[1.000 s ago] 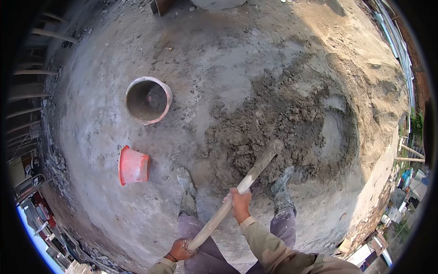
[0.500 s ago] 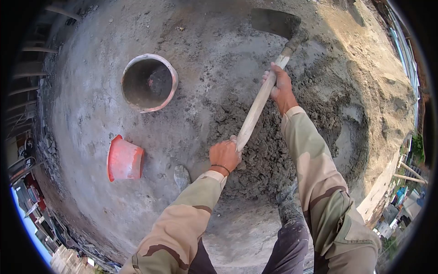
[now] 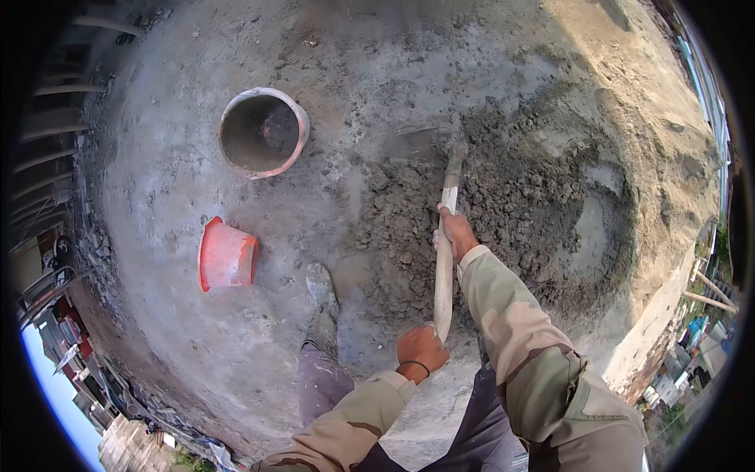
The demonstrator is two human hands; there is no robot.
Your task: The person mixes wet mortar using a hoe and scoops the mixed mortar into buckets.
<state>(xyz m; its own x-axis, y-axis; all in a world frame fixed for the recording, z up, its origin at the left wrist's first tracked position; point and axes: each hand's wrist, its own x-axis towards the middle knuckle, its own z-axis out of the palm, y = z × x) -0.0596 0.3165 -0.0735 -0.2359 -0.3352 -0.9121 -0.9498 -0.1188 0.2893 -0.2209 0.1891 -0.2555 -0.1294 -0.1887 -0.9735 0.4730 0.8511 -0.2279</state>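
Both my hands are wrapped round the pale wooden handle of a hoe [image 3: 443, 285]. My left hand [image 3: 423, 352], with a dark band at its wrist, grips the handle's near end. Further up the shaft, my right hand [image 3: 456, 229] is closed on it. The hoe's mud-coated neck reaches into a heap of wet grey mortar [image 3: 511, 200]. Its blade is smeared by motion and hard to make out at the heap's left far edge.
A round bucket [image 3: 264, 132] with grey residue inside stands at the left. Nearer, a red bucket [image 3: 228, 255] lies tipped on its side. My mud-caked boot [image 3: 322, 295] is on the concrete floor. Pale sand [image 3: 661, 157] rises along the right.
The hoe has swung down and toward me, its blade dropping from beyond the heap to the mortar. Both hands have come closer to my body, still gripping. My left boot shows more fully.
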